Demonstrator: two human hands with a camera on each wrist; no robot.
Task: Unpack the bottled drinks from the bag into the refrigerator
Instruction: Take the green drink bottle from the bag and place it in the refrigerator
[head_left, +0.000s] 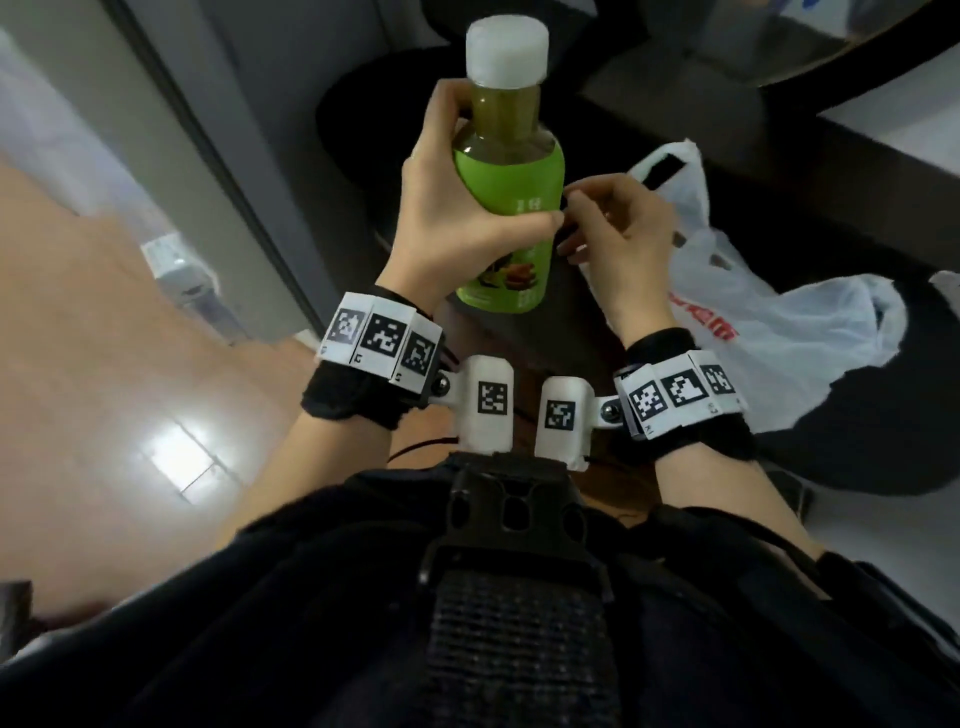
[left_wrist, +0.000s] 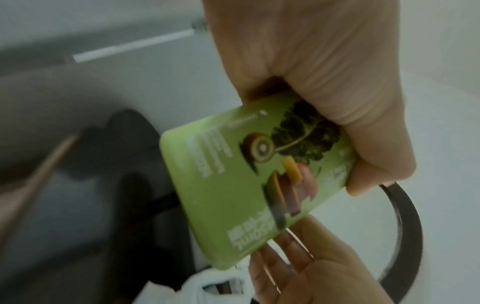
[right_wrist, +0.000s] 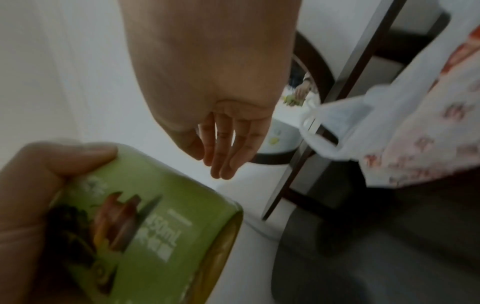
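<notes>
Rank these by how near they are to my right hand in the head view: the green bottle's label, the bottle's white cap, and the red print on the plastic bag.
From the right hand, in the head view:
1. Green bottle's label: just left of the fingertips, held by the left hand.
2. Red print on the plastic bag: lower right, beside the wrist.
3. White cap: up and left, at the bottle's top.

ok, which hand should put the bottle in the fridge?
Left. The left hand already grips the bottle around its green label, clear of the bag. The right hand holds nothing, fingers loosely curled beside the bottle.
</notes>
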